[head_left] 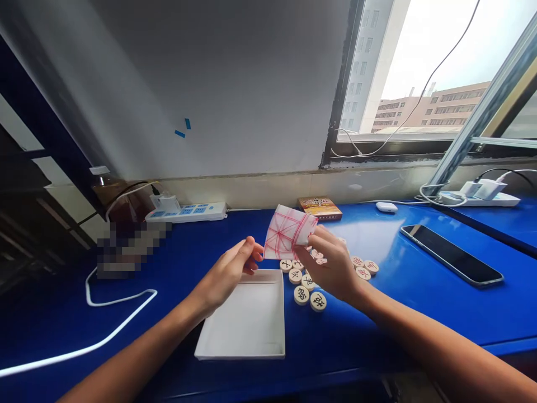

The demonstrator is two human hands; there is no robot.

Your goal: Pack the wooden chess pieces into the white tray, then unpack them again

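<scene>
Right hand [331,263] pinching one red-lined paper xiangqi board [287,232] at its edge, left hand [229,274] half-open just beside it, empty; at least ten wooden xiangqi pieces [301,294] below, beside one white cardboard tray [241,330], mid blue tabletop [419,302].

In the right hand's [331,266] grip, a thin creased sheet [287,232]: matt white with red lines, paper or cloth impossible to tell. Just below that hand, wooden xiangqi pieces [301,295]: pale, matt, smooth-faced wood. Beneath the left hand [229,274], a shallow white tray [241,324] of matt card or paper. Under both hands, a blue desktop [419,313], glossy and smooth, with a bright sheen. Well right of the right hand, a smartphone [451,254]: glossy black glass, slim metal-looking edge. Well beyond the left hand, a white power strip [187,212] of smooth plastic.
</scene>
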